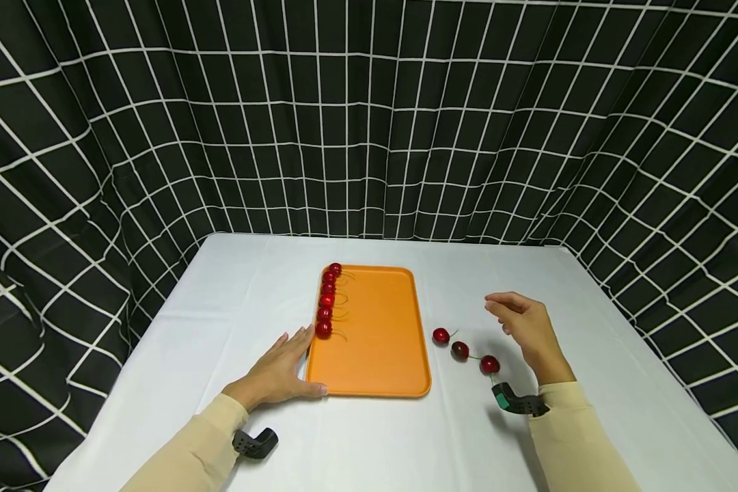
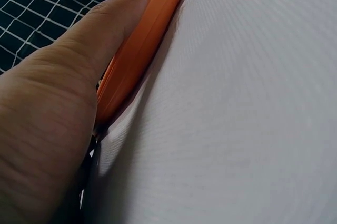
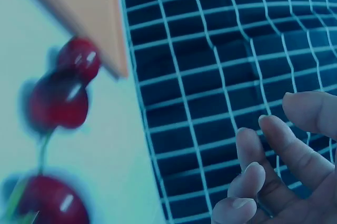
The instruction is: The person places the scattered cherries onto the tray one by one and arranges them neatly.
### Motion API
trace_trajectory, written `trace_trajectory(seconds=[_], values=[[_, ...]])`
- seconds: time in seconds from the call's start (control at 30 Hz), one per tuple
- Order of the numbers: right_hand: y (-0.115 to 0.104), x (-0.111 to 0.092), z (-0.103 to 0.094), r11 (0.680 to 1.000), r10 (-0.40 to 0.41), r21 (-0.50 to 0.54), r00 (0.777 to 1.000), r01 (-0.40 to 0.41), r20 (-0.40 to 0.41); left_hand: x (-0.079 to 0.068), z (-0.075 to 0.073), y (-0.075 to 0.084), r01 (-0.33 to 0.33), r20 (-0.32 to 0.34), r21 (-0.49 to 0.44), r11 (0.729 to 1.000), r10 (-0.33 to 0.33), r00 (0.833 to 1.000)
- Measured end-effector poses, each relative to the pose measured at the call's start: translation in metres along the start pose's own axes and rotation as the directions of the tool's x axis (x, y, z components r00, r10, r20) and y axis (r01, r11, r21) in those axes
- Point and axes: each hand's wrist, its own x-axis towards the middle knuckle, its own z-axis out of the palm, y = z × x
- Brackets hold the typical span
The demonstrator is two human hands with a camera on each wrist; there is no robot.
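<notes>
Head view, orange tray [image 1: 381, 348]: lies flat on the white-covered bench [image 1: 400, 444].
Cherry row [image 1: 326, 301]: six on the tray, lined along its rim from 9 to 11 o'clock, stems mostly toward 3.
Loose cherries [image 1: 460, 351]: three on the bench, tray's 3 to 4 o'clock, between it and the right forearm.
Left hand [image 1: 277, 372]: at 8 o'clock, touching the rim; fingers straight, thumb spread apart at the near corner.
Right hand [image 1: 525, 329]: raised at 3 o'clock; fingers loosely bent, a gap before the thumb.
Wristbands [image 1: 521, 403]: black, the right with a green patch; any lettering too small to read.
Edges: grid-patterned curtain [image 1: 369, 123] borders the bench at 12 o'clock.
Open room: white cloth separates tray and curtain.
</notes>
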Motion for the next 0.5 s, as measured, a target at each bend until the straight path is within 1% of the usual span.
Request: trace_trajectory(seconds=[0.13, 0.27, 0.4, 0.5], values=[[0.017, -0.008, -0.012, 0.999, 0.035, 0.008, 0.999, -0.035, -0.009, -0.001, -0.003, 0.0, -0.006, -0.013, -0.012, 1.0, 0.006, 1.0], [0.035, -0.018, -0.019, 0.998, 0.065, -0.012, 0.998, -0.065, -0.001, -0.001, -0.003, -0.001, -0.002, -0.021, -0.019, 1.0, 0.001, 1.0], [0.05, -0.03, -0.025, 0.989, 0.108, -0.107, 0.994, -0.105, 0.028, 0.001, 0.0, 0.0, -0.007, -0.013, -0.021, 1.0, 0.006, 1.0], [0.057, -0.037, -0.028, 0.977, 0.147, -0.171, 0.985, -0.13, 0.088, 0.001, 0.002, 0.001, 0.005, -0.008, -0.019, 1.0, -0.005, 1.0]])
